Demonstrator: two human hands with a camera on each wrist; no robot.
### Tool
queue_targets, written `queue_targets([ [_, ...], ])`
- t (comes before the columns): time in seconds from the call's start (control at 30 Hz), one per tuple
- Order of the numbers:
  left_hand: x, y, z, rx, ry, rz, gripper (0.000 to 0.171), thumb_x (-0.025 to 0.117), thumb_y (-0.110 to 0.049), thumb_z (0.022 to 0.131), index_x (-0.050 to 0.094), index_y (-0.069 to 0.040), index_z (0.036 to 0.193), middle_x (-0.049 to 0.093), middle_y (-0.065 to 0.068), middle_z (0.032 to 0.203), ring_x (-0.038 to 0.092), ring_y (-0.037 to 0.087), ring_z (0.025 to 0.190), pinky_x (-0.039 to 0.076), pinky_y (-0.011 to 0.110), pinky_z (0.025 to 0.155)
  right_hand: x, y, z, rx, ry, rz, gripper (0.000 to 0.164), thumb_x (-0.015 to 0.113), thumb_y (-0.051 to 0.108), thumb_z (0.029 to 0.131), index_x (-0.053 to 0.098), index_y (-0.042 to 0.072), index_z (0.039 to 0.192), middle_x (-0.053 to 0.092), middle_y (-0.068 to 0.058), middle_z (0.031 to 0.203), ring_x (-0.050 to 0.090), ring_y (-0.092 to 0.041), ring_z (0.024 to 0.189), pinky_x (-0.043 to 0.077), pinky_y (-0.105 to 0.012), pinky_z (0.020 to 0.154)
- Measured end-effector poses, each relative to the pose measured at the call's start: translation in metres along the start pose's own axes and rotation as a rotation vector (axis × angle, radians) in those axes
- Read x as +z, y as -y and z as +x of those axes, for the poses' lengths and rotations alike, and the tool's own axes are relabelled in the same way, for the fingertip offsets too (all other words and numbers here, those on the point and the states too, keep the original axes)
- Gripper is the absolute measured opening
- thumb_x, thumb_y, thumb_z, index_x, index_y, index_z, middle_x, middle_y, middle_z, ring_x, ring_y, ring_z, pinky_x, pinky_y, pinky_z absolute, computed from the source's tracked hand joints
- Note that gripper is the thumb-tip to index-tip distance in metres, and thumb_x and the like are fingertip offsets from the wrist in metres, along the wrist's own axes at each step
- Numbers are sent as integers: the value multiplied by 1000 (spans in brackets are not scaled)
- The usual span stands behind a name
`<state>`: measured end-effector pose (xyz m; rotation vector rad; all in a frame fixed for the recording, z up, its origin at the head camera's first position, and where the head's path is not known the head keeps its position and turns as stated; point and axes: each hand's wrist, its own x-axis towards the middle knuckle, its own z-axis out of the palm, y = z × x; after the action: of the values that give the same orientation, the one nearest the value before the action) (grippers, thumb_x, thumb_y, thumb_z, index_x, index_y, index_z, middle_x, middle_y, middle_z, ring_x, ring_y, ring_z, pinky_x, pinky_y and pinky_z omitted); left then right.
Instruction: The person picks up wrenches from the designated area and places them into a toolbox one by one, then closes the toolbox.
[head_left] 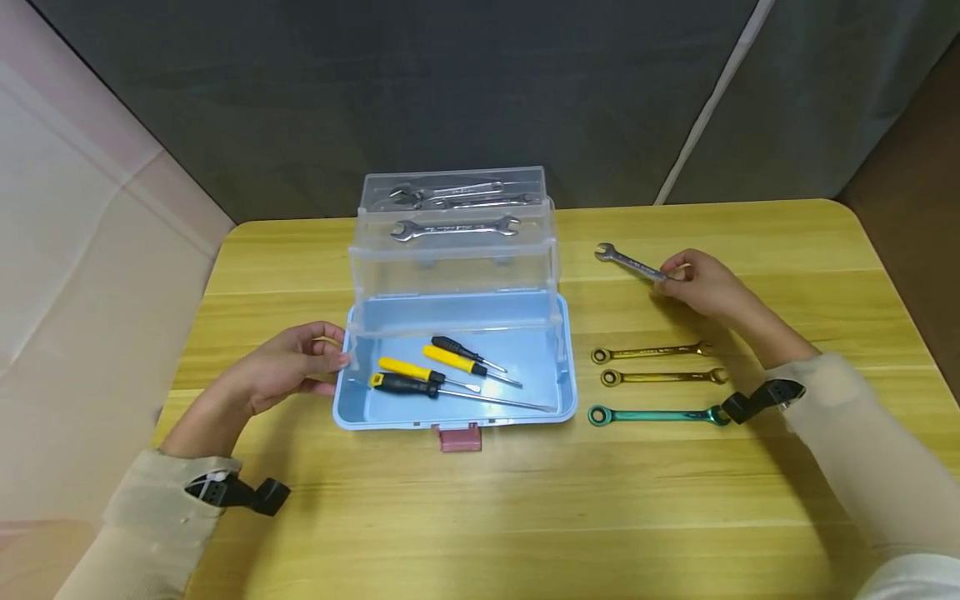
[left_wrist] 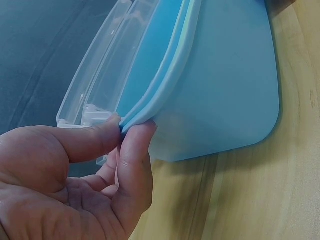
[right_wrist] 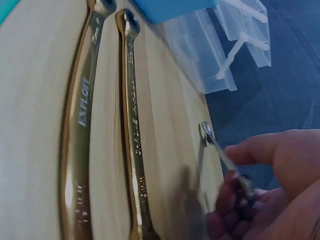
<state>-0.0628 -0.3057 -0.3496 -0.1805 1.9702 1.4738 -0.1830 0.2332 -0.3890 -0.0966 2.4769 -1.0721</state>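
A light-blue toolbox [head_left: 568, 375] stands with its clear stepped trays raised at the back. My left hand [head_left: 288, 367] pinches the box's left rim between thumb and index finger, as the left wrist view also shows. To the right of the box, my right hand [head_left: 705, 283] pinches one end of a silver wrench [head_left: 633, 265]; the other end points left toward the box. In the right wrist view, that wrench [right_wrist: 220, 150] shows beside the thumb, its held end partly hidden by the fingers. Several screwdrivers, among them a long black one [head_left: 401, 384], lie in the box.
Two gold ratchet wrenches [head_left: 652, 353] and a green ratchet wrench [head_left: 660, 416] lie in a row right of the box. Silver wrenches, including a double open-ended wrench [head_left: 457, 228], are in the clear trays. A pink latch [head_left: 460, 438] juts from the box front. A dark curtain [head_left: 450, 83] hangs behind.
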Motion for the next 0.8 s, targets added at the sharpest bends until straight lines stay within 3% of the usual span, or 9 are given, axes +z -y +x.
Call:
queue_targets([
  [0.1,0,-1,0,-1,1,0,29,56,-4,104,40,4,126,58,5,98,66,15,86,61,30,77,0,-3,-3,-15,-53,89,55,62,23,103,40,-1,147,55,-15,114,52,-21,91,46,-28,71],
  [0.2,0,-1,0,-1,3,1,29,56,-4,104,40,4,126,58,5,98,66,15,86,61,30,77,3,-7,-5,-40,-107,202,56,59,22,104,39,2,152,53,-10,112,53,-17,87,47,-25,69],
  [0.4,0,-1,0,4,-1,8,31,57,-3,103,40,5,128,58,5,98,66,15,87,61,31,78,10,-14,-4,-31,-165,399,44,52,23,108,48,3,147,52,2,99,53,-11,78,44,-22,61],
  [0.8,-1,-1,0,-3,5,13,31,58,-5,103,41,4,127,59,5,98,68,16,87,61,31,80,15,-19,1,-47,-167,542,37,52,12,107,50,-7,138,70,12,92,57,-7,80,49,-18,66],
])
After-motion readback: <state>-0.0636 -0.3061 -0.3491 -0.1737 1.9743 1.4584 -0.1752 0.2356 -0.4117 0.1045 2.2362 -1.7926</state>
